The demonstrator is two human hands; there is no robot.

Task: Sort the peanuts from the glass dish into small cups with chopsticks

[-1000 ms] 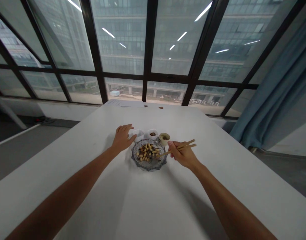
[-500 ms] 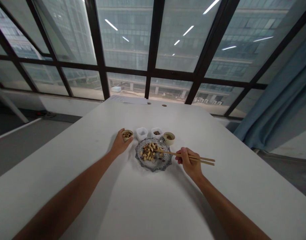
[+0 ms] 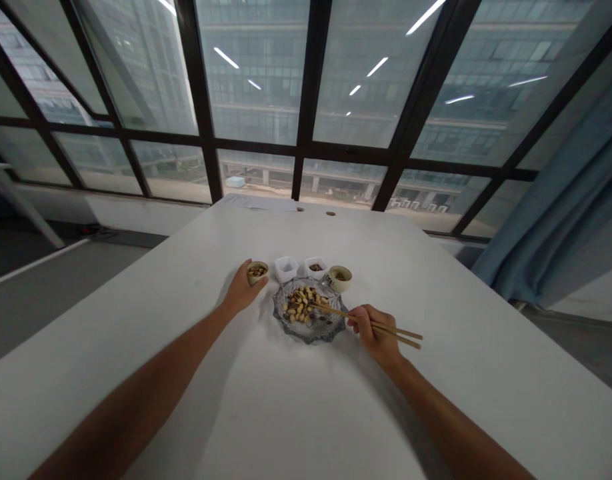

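My left hand [image 3: 242,291] is wrapped round a small cup [image 3: 257,272] with nut-like pieces in it, left of the glass dish. In my right hand [image 3: 377,333] is a pair of chopsticks [image 3: 397,333], their tips among the peanuts [image 3: 300,305] in the scalloped glass dish [image 3: 312,333]. A few dark pieces lie in the dish's right part. Behind it stand a white bowl [image 3: 286,269], a second white bowl [image 3: 315,269] with dark bits, and a beige cup [image 3: 339,279] with something in its bottom.
Everything stands on a white table [image 3: 266,413]. Papers [image 3: 266,203] lie at its far edge, near two small round spots. Beyond are dark-framed windows, with a blue curtain [image 3: 541,213] on the right. Another white table [image 3: 21,200] shows at far left.
My right hand has moved slightly left and the rear ends of the chopsticks have dropped lower. The view has shifted slightly. My left hand still holds the cup.
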